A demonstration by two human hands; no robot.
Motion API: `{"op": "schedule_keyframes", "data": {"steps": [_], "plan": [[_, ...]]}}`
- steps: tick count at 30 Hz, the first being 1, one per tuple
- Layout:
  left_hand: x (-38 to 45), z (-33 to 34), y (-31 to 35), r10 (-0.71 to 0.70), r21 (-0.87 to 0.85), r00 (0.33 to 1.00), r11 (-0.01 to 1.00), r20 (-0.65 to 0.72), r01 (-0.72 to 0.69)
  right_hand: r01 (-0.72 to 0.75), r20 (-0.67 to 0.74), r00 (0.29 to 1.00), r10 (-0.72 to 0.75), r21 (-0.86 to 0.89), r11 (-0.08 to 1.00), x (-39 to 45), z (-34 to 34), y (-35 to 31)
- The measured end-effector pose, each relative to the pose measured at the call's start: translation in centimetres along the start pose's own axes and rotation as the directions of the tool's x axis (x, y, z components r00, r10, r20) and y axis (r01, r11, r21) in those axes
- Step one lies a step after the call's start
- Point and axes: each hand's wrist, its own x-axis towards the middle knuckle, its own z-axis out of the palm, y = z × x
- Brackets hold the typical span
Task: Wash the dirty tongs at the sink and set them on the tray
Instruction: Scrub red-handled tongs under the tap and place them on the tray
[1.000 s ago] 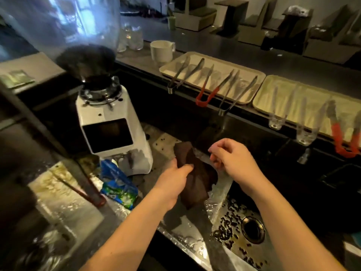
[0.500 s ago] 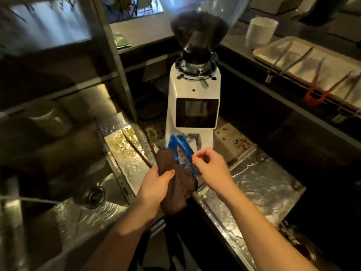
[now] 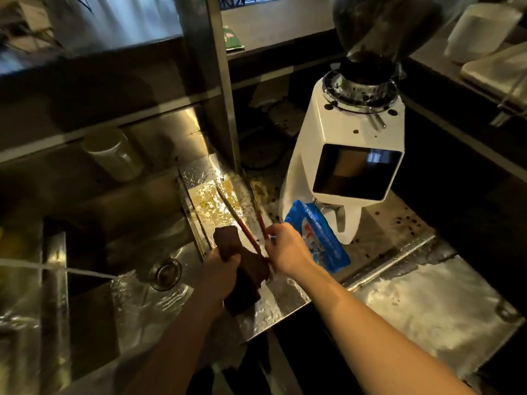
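Red-tipped tongs (image 3: 239, 221) lie on the wet, stained steel ledge (image 3: 205, 195) between the sink and the counter, their arms pointing away from me. My right hand (image 3: 285, 252) reaches over their near end, fingers curled at the right arm; whether it grips is unclear. My left hand (image 3: 221, 265) grips a dark brown cloth (image 3: 245, 276) just left of the tongs. The sink basin (image 3: 137, 295) with its drain (image 3: 166, 273) lies to the left, and a thin stream of water (image 3: 57, 267) crosses it. A corner of a beige tray (image 3: 496, 72) shows at the top right.
A white coffee grinder (image 3: 350, 166) with a bean hopper stands right of the tongs, a blue packet (image 3: 316, 235) leaning at its base. Coffee beans scatter on the counter. Steel shelves and a post (image 3: 219, 81) rise behind the sink. A pale cup (image 3: 114, 155) lies on its side.
My view has swung left from the counter trays to the sink. Both hands moved left with the cloth, and my right hand has reached the tongs on the ledge.
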Motion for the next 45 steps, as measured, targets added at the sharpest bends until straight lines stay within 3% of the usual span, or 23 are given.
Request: {"op": "schedule_keyframes", "data": {"steps": [3, 5, 9, 14, 21, 25, 27, 31, 34, 38, 40, 45], "plan": [[0.8, -0.7, -0.9, 0.012, 0.01, 1.0, 1.0, -0.012, -0.012, 0.004, 0.121, 0.992, 0.028, -0.253, 0.968, 1.6, 3.1, 0.7], [1.1, -1.2, -1.6, 0.004, -0.019, 1.0, 1.0, -0.007, -0.005, 0.029, 0.115, 0.993, 0.011, -0.342, 0.939, 1.9, 4.8, 1.1], [1.1, -2.3, -3.0, -0.011, -0.091, 1.0, 0.996, -0.021, 0.009, -0.011, -0.021, 1.0, 0.003, -0.415, 0.91, 2.2, 6.7, 0.5], [1.5, -3.9, -3.8, -0.054, -0.175, 0.997, 0.984, -0.054, 0.044, -0.089, 0.042, 0.993, 0.115, -0.393, 0.915, 2.5, 5.8, -0.9], [1.3, -5.5, -3.2, -0.06, -0.398, 0.997, 0.917, -0.051, 0.035, -0.238, 0.083, 0.964, 0.253, -0.152, 0.959, 1.6, 1.8, -2.5], [1.1, -7.6, -3.2, -0.02, -0.461, 0.995, 0.887, -0.1, -0.028, -0.23, 0.124, 0.969, 0.212, 0.157, 0.96, -0.2, 1.0, -3.4], [1.3, -9.1, -3.7, -0.015, -0.499, 0.989, 0.864, -0.147, -0.061, -0.282, 0.243, 0.947, 0.208, 0.326, 0.903, -1.2, 0.9, -4.4], [1.9, -12.7, -5.4, 0.015, -0.498, 0.972, 0.857, -0.236, -0.134, -0.381, 0.501, 0.855, 0.137, 0.426, 0.821, -3.3, 2.4, -7.7], [2.6, -15.4, -7.0, -0.013, -0.543, 0.97, 0.83, -0.243, -0.125, -0.478, 0.583, 0.811, 0.048, 0.613, 0.629, -4.8, 4.6, -10.2], [3.4, -19.6, -9.1, -0.036, -0.56, 0.957, 0.817, -0.288, -0.138, -0.605, 0.675, 0.737, 0.004, 0.657, 0.45, -6.1, 7.3, -14.2], [3.6, -21.3, -9.7, -0.061, -0.565, 0.964, 0.819, -0.258, -0.099, -0.605, 0.695, 0.719, 0.001, 0.626, 0.491, -6.7, 8.4, -15.9], [4.0, -24.9, -10.8, -0.089, -0.721, 0.991, 0.693, -0.105, -0.014, -0.469, 0.629, 0.776, 0.031, 0.545, 0.695, -8.2, 11.6, -19.6]]}}
